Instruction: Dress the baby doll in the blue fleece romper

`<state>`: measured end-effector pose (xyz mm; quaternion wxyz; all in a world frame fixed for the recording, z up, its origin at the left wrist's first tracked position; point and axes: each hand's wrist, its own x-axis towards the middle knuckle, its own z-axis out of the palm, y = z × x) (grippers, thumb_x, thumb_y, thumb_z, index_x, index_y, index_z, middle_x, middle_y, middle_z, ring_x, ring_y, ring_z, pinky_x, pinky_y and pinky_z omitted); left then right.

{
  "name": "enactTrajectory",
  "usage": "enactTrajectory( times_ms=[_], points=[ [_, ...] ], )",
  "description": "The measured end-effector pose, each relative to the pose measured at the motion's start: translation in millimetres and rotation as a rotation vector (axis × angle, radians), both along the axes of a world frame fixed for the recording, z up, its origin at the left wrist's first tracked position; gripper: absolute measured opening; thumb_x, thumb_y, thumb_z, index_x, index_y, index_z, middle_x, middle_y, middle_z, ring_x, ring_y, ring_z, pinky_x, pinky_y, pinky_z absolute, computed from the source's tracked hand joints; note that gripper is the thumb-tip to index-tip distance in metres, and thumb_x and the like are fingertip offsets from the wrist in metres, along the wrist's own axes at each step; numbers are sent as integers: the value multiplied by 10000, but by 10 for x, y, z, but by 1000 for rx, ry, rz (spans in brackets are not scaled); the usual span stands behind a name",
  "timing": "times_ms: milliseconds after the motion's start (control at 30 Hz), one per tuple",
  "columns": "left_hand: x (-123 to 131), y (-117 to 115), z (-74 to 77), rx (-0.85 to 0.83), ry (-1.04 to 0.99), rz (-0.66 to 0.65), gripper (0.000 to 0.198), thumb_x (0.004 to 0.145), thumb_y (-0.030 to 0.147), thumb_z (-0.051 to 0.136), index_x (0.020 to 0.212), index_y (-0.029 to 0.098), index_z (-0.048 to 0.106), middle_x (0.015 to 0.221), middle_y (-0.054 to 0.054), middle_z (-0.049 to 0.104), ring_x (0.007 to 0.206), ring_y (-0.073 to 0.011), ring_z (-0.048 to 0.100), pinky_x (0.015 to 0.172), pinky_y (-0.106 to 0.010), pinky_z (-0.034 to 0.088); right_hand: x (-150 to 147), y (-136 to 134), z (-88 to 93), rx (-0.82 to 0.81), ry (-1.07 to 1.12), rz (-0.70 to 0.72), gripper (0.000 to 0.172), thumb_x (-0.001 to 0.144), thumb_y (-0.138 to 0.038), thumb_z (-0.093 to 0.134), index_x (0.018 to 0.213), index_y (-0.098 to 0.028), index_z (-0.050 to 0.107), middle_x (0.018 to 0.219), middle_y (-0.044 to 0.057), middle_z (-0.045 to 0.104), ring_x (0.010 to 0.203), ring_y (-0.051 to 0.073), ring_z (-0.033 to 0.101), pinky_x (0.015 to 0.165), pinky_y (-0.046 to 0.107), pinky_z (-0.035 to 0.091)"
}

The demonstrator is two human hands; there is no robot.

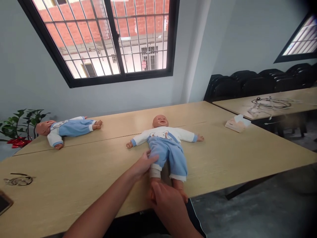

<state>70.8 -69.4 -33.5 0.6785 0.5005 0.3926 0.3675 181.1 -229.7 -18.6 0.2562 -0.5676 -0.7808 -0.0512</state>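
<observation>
A baby doll [165,144] in a white top and light blue trousers lies on its back on the wooden table [74,175], arms spread, feet toward me. My left hand [143,165] grips the trouser leg near the cuff of the doll's leg on my left. My right hand [164,198] is closed around that leg's foot at the table's front edge. A second doll [68,129] in the same clothes lies on its side at the far left of the table, apart from both hands.
A tissue box [237,123] sits at the table's right end. Glasses [18,180] and a dark device [3,203] lie at the left. A plant [21,124] stands by the wall. A second table with cables [269,103] and black chairs [260,81] are at the right.
</observation>
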Motion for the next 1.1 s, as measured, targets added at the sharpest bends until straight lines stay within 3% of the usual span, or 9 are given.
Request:
enactTrajectory(
  times_ms=[133, 200, 333, 400, 500, 633, 733, 900, 1100],
  points=[
    [-213, -66, 191, -16, 99, 48, 636, 797, 306, 815, 1347, 144, 538, 1402, -176, 634, 1251, -318, 633, 1031, -407, 524, 115, 11, 167, -154, 273, 30, 51, 923, -290, 617, 910, -241, 617, 720, -12, 688, 647, 190, 647, 598, 300, 405],
    [-363, 23, 261, 14, 148, 57, 552, 819, 312, 778, 1302, 145, 571, 1373, -168, 651, 1215, -318, 648, 1012, -411, 527, 319, 132, 213, -129, 447, -48, 148, 982, -316, 516, 949, -237, 638, 755, 5, 682, 690, 186, 641, 659, 299, 453],
    [-630, 116, 375, 124, 264, 129, 531, 841, 326, 750, 1300, 143, 554, 1390, -184, 622, 1255, -321, 613, 1065, -434, 486, 730, 581, 48, 16, 595, -272, 305, 956, -361, 508, 1161, -163, 617, 1048, 130, 698, 974, 263, 649, 887, 392, 507],
    [-693, -11, 444, 245, 362, 209, 543, 843, 326, 749, 1316, 149, 547, 1420, -183, 587, 1321, -329, 553, 1140, -469, 412, 812, 788, -86, -96, 545, -279, 342, 934, -323, 514, 1206, -140, 613, 1151, 165, 693, 1055, 282, 639, 934, 407, 491],
    [-662, -446, 510, 508, 496, 355, 514, 839, 324, 754, 1311, 206, 589, 1425, -137, 564, 1403, -336, 440, 1224, -496, 272, 782, 965, -193, -246, 451, -254, 273, 941, -252, 481, 1127, -151, 654, 1120, 144, 723, 1061, 278, 642, 936, 384, 461],
    [-455, -1093, 359, 461, 390, 202, 526, 853, 363, 755, 1349, 280, 598, 1390, -122, 569, 1319, -342, 492, 1138, -463, 371, 705, 1020, -166, -281, 494, -305, 234, 958, -280, 491, 1076, -163, 657, 1036, 121, 749, 983, 263, 673, 840, 340, 453],
    [-317, -1305, 138, 383, 396, 203, 492, 893, 307, 687, 1368, 261, 566, 1394, -129, 545, 1325, -330, 489, 1153, -466, 352, 691, 1009, -128, -290, 514, -287, 257, 967, -344, 522, 1116, -184, 657, 1033, 101, 760, 963, 250, 689, 813, 318, 447],
    [-270, -1223, -62, 446, 466, 286, 593, 813, 222, 706, 1380, 198, 535, 1366, -171, 534, 1372, -368, 451, 1207, -517, 274, 720, 1039, -110, -322, 505, -360, 212, 936, -315, 520, 939, -205, 701, 872, 89, 745, 824, 245, 663, 724, 309, 404],
    [-424, -1023, -38, 287, 468, 173, 661, 774, 152, 653, 1412, 158, 476, 1430, -209, 550, 1358, -359, 489, 1179, -500, 317, 936, 1312, -133, -374, 1280, -232, 187, 773, -297, 545, 792, -198, 703, 823, 58, 732, 880, 251, 647, 798, 331, 490]
  ],
)
